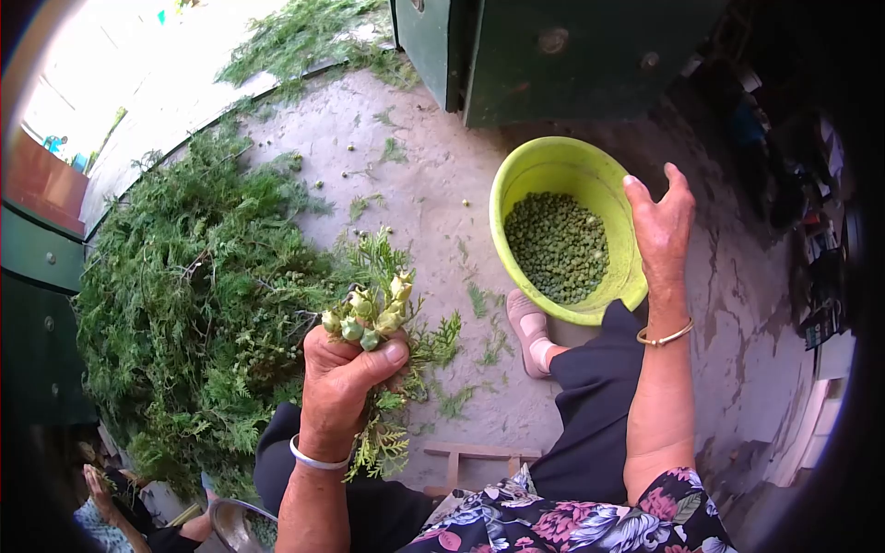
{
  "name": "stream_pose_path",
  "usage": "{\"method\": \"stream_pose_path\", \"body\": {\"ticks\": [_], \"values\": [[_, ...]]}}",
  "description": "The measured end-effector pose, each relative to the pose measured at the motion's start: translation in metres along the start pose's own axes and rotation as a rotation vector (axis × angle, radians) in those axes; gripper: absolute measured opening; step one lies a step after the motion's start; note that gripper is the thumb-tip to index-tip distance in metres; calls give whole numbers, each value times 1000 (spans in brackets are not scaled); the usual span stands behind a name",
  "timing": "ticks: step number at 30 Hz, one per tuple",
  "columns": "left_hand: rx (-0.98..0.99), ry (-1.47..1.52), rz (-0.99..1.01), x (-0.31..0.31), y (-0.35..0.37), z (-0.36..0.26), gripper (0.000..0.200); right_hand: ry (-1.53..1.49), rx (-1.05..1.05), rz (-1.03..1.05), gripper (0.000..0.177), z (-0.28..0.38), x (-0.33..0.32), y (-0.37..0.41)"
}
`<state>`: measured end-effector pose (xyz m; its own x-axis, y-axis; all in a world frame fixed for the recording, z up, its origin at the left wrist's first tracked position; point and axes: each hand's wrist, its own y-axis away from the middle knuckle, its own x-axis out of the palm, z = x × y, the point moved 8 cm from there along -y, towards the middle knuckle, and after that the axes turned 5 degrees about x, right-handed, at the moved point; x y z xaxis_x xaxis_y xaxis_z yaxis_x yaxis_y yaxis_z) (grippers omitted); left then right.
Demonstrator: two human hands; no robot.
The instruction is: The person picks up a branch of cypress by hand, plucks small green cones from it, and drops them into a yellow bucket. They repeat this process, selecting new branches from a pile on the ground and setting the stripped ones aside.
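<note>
My left hand (346, 373) is closed round a cypress sprig (378, 256). Pale green, knobbly cones (369, 313) cluster above the fist, and flat green fronds hang out below it. At the right, my right hand (662, 217) is raised by the rim of a yellow-green bucket (505, 241), thumb and forefinger apart with nothing between them. The bucket leans toward me and holds a layer of small green cones (556, 241). My shoe is close to its base.
A big heap of green branches (203, 286) covers the floor on the left, with more cuttings (304, 37) at the doorway. Green doors (553, 74) stand beyond the bucket. At lower left are another person's hand (97, 488) and a metal bowl (230, 521).
</note>
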<state>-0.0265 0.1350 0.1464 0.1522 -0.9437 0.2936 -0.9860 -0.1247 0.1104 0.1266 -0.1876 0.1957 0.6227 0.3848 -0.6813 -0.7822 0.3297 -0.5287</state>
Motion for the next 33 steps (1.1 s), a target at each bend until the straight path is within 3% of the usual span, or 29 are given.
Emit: {"method": "stream_pose_path", "body": {"ticks": [2,4,6,10,13,17,23,27,31,33], "values": [[0,5,-13,4,-1,2,9,-41,8,27,48,16,-5,6],[-52,-15,-42,7,-2,5,10,-727,119,519,30,45,25,28],[-50,-1,-30,8,-4,10,10,-950,172,802,18,78,37,55],[-46,-21,19,10,-4,18,8,-1090,112,1056,27,125,39,101],[-68,-44,52,11,-3,22,11,-953,-153,1099,41,145,39,122],[-133,-22,-13,11,0,24,6,-897,-193,1106,43,153,45,139],[-126,-103,31,6,1,26,7,-867,-367,971,21,166,41,139],[-135,-39,13,3,0,26,11,-783,-389,1002,14,174,42,144],[-97,-27,-2,2,0,27,15,-906,11,1131,2,162,61,151],[-93,-25,25,3,1,26,14,-1069,276,1221,10,156,69,153]]}}
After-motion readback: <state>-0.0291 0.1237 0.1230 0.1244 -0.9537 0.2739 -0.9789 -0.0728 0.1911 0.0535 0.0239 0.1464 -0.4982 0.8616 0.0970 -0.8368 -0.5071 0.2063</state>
